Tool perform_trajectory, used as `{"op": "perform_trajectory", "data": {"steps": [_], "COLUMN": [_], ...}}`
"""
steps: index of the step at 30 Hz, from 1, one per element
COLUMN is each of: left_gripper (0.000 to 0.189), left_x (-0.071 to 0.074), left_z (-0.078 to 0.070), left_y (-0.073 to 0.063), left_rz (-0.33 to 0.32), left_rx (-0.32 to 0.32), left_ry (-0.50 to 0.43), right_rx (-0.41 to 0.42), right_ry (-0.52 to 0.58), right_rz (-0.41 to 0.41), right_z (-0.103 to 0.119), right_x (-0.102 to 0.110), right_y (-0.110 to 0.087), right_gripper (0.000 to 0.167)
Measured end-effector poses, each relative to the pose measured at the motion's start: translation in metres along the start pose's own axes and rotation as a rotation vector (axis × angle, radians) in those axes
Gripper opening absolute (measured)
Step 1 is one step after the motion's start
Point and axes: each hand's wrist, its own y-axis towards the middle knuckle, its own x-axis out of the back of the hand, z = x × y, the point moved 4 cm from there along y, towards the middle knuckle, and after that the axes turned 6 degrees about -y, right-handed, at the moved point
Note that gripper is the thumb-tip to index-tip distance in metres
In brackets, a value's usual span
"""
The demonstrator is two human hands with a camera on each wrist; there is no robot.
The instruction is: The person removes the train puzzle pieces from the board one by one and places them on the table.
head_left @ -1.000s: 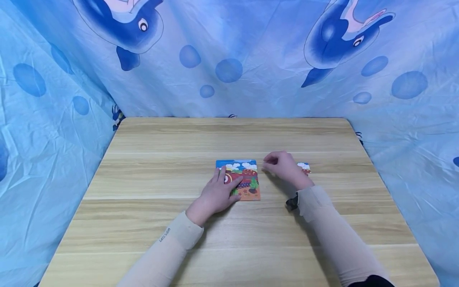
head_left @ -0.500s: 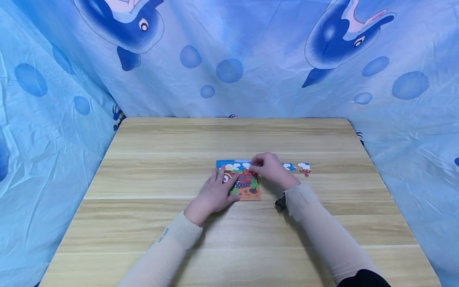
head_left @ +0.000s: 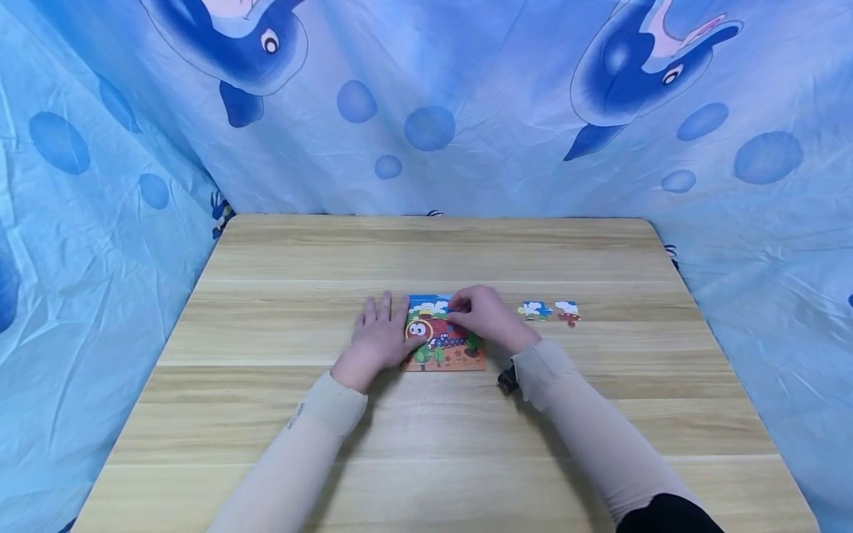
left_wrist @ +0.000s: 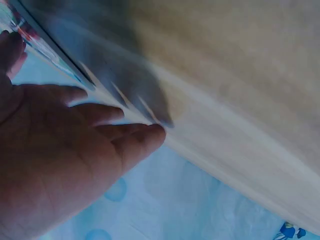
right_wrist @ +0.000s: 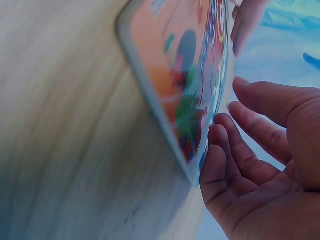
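Observation:
A cartoon jigsaw puzzle (head_left: 453, 359) with a red, big-eyed figure under clouds lies on the table. My left hand (head_left: 378, 342) rests along its left edge, fingers spread and straight, thumb reaching over the picture. In the left wrist view the left hand (left_wrist: 65, 145) shows its extended fingers and holds nothing visible. My right hand (head_left: 486, 314) is over the puzzle's upper right part, with thumb and index finger bent towards each other. Up close, the right hand (right_wrist: 265, 160) has its other fingers curled beside the board edge. Whether a piece sits between its fingertips is hidden.
Two loose puzzle pieces, one with a cloud and blue sky (head_left: 535, 310) and one with red at the bottom (head_left: 568, 311), lie right of the right hand. The wooden table (head_left: 426, 444) is bordered by a blue dolphin-print cloth (head_left: 493, 170).
My right hand has moved left from beside the puzzle onto its upper right part, uncovering the second loose piece. My left hand has slid left off the picture to its edge.

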Motion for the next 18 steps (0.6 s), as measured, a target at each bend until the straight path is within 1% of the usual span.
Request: {"op": "perform_trajectory", "data": {"steps": [2,4,9,13,16,18], "left_gripper": [0.092,0.095,0.097,0.096,0.094,0.093], "left_x": [-0.001,-0.007,-0.014,-0.014,-0.008,-0.007], "left_z": [0.004,0.01,0.019,0.019,0.013,0.011], "left_y": [0.004,0.01,0.019,0.02,0.014,0.012], "left_rz": [0.019,0.018,0.008,0.016,0.034,0.033], "left_rx": [0.022,0.025,0.022,0.035,0.046,0.045], "left_ry": [0.0,0.011,0.026,0.014,0.018,0.02], "right_rx": [0.016,0.034,0.063,0.072,0.071,0.069], "right_ry": [-0.009,-0.027,-0.078,-0.112,-0.131,-0.147], "right_rz": [0.004,0.004,0.005,0.012,0.025,0.034], "right_z": [0.005,0.009,0.017,0.021,0.024,0.025], "right_x": [-0.003,-0.006,-0.013,-0.018,-0.021,-0.023], "right_y": [0.002,0.005,0.01,0.013,0.014,0.015], "right_gripper": [0.015,0.016,0.02,0.022,0.02,0.019]}}
